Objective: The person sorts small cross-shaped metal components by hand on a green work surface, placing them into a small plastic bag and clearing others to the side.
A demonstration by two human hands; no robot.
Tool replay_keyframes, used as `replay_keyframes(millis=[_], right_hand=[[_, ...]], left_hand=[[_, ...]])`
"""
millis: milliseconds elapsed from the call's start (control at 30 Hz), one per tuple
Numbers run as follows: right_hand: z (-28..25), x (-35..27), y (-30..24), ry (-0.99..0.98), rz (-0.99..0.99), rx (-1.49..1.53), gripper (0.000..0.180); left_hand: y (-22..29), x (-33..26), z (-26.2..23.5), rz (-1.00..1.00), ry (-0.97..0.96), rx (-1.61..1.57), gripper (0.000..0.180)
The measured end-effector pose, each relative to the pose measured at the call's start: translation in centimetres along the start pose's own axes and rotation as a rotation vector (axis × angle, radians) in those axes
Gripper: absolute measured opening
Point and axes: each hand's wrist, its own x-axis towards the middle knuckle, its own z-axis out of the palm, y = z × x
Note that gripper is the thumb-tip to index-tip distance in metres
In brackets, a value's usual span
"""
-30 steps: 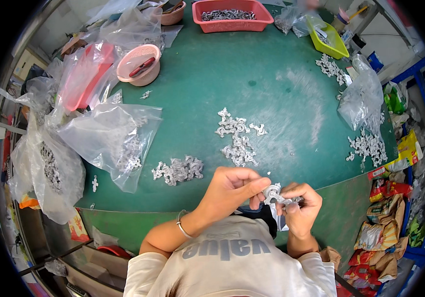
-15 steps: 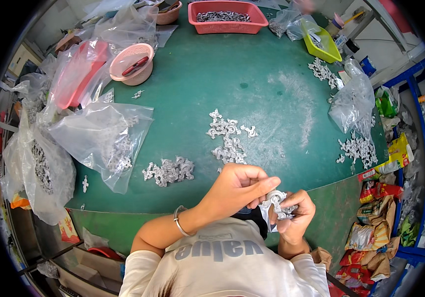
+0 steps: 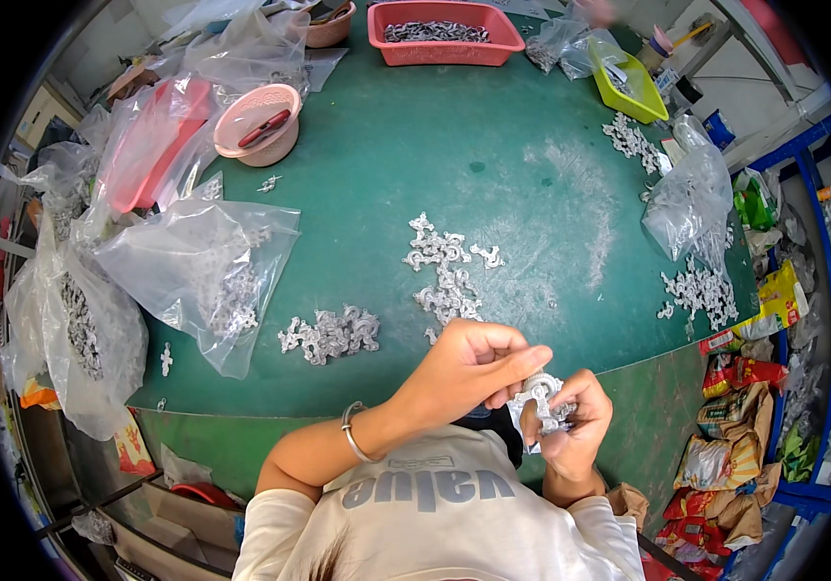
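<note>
My left hand (image 3: 478, 366) is closed, its thumb and fingers pinching the upper end of a silver-grey cast metal part (image 3: 539, 392). The lower side of that part is gripped by my right hand (image 3: 578, 426), whose curled fingers hide some of it. Both hands are above the near edge of the green table (image 3: 386, 174), close to my body. Just beyond my left hand lies a loose group of similar metal parts (image 3: 449, 290), with a single part (image 3: 487, 257) beside it. A denser pile of metal parts (image 3: 330, 335) sits to the left.
Clear plastic bags (image 3: 197, 271) with metal parts crowd the left side, near a pink basket (image 3: 258, 126) holding a red-handled tool. A red tray (image 3: 446, 39) of parts stands at the back. On the right are a yellow-green tray (image 3: 630, 89), another parts pile (image 3: 701, 293) and a blue rack (image 3: 827, 320).
My right hand has shifted very slightly left, closer to my left hand. The metal part stays between both hands, and the things on the table have not moved.
</note>
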Motion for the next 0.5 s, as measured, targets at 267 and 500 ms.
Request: replay_keyframes(millis=[267, 500], right_hand=[[0.06, 0.04, -0.48, -0.037, 0.024, 0.103, 0.04], [-0.02, -0.17, -0.39, -0.012, -0.013, 0.075, 0.036]], left_hand=[[0.15, -0.08, 0.08, -0.003, -0.02, -0.061, 0.021], [0.33, -0.25, 0.45, 0.001, -0.025, -0.071, 0.02]])
